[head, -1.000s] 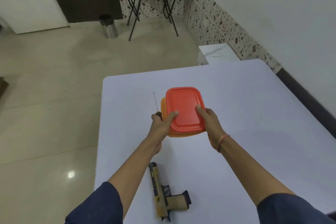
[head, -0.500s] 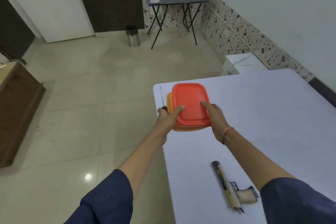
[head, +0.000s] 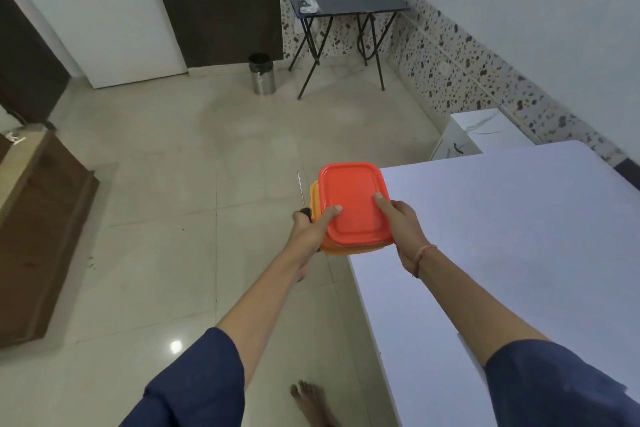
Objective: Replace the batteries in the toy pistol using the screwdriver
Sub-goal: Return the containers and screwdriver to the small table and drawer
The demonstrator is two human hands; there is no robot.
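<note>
Both hands (head: 356,230) clasp the orange box (head: 349,210); screwdriver (head: 300,191) in left grip.

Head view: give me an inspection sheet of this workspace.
Surface: white table, visible part bare.
Job's things: screwdriver in left hand; toy pistol not in view.
Clutter: orange container with red lid, held off the table's left edge.
Grippers: left hand grips screwdriver and container; right hand grips container.
Cables: nothing seen.
Surroundings: black folding table, steel bin, tiled floor, a bare foot.
</note>
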